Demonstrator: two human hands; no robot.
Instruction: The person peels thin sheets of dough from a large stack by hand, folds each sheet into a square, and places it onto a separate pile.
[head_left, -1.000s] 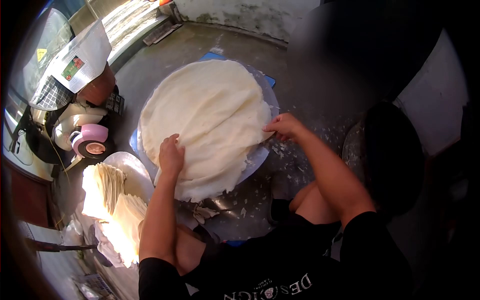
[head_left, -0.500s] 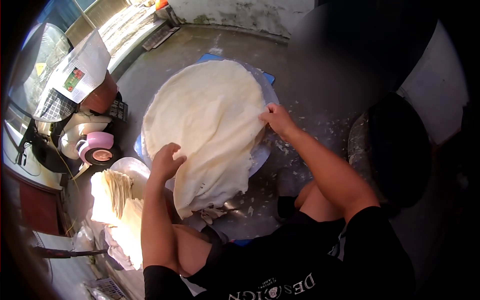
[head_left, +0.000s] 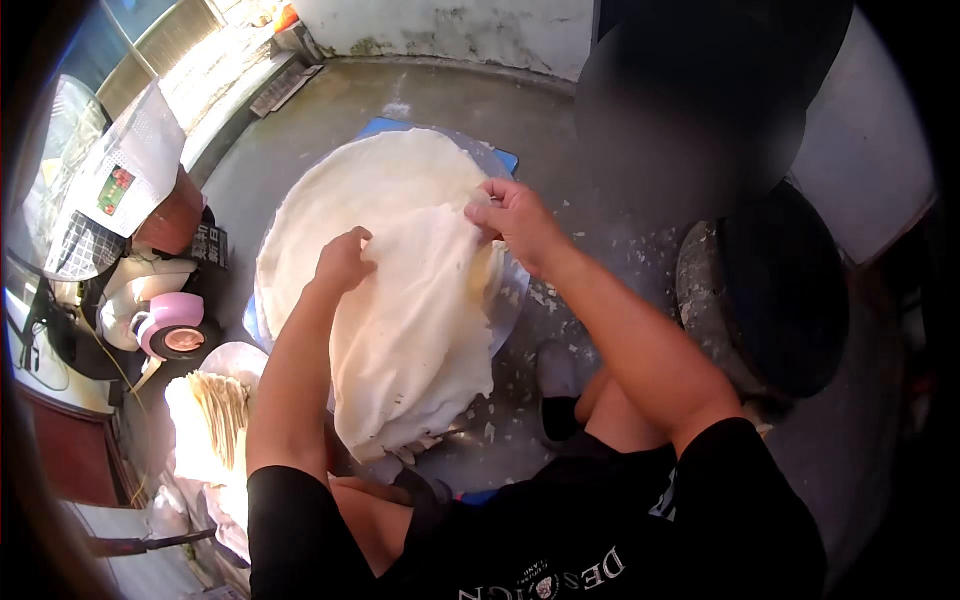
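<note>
A stack of large, thin, round flatbreads (head_left: 350, 180) lies in front of me on a round board (head_left: 510, 315). The top flatbread sheet (head_left: 410, 330) is partly lifted and wrinkled, its near end hanging over the edge toward my knees. My right hand (head_left: 515, 225) pinches this sheet's edge between thumb and fingers at the stack's right side. Above the middle of the stack, my left hand (head_left: 345, 262) has curled fingers at the sheet's left edge and seems to hold it; the exact grip is partly hidden.
Folded flatbreads (head_left: 208, 410) are piled at my left. Beyond them stands a scooter with a pink part (head_left: 172, 325) and a windshield. A round dark griddle (head_left: 790, 300) sits to my right. Pale flakes litter the floor (head_left: 590, 340); a stained wall (head_left: 450, 35) closes the back.
Both hands have moved farther from me, drawing the upper edge of the top sheet with them. My right hand has also moved left, inward over the stack. The camera view has shifted slightly.
</note>
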